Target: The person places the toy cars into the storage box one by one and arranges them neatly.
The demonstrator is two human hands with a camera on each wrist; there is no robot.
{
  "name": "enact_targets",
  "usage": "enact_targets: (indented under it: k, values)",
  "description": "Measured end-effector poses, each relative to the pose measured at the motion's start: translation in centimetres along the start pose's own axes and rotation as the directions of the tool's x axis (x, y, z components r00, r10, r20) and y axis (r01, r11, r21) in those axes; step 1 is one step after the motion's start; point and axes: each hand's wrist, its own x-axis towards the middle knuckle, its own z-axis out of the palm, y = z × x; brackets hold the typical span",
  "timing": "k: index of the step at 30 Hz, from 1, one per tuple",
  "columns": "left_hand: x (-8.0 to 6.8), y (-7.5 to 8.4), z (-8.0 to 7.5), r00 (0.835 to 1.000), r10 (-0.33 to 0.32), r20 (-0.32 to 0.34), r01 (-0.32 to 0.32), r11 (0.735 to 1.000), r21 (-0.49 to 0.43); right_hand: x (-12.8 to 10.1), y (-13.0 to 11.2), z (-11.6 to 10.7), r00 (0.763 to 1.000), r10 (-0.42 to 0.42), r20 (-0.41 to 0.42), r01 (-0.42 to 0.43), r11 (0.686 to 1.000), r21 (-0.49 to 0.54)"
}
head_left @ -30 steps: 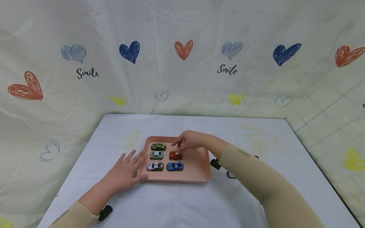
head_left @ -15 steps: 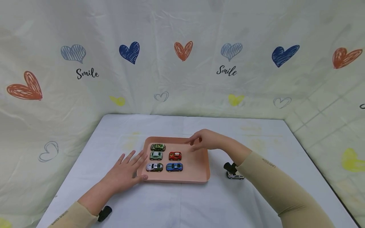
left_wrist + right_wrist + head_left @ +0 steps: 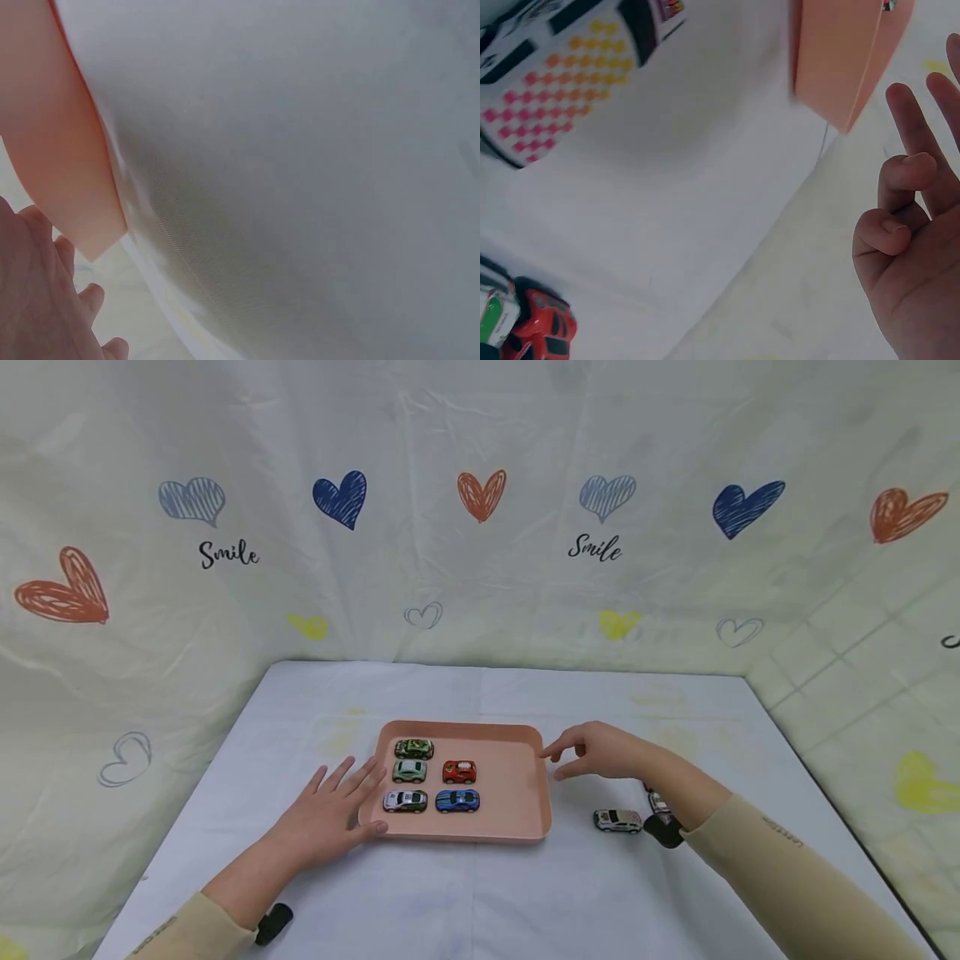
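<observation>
Across the white-covered table [image 3: 525,893], I see a pink tray [image 3: 513,785] set in from the far edge. At its left edge the left hand [image 3: 322,814] spreads its fingers, grasping nothing, seemingly to steady it. The right hand [image 3: 607,750], also empty, loosely bent, is just beside its right edge. Inside, cars stand apart in two columns, presumably for order: camouflage car [image 3: 414,748] toward the far left corner, pale green car [image 3: 409,771], silver car [image 3: 405,801] by the near left corner; then red car [image 3: 459,772] and blue car [image 3: 457,800]. A white car [image 3: 617,821] lies outside, off the near right corner. Half a second ago the right hand was over the tray; those five haven't shifted.
</observation>
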Motion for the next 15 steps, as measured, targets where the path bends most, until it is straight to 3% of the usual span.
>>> enact_targets:
  k: [15]
  values:
    - [0.0,0.0,0.1,1.000,-0.008,0.004,0.008,1.000,-0.022,-4.4,2.7,1.1,0.999,0.031,0.031,-0.031,1.000,-0.002]
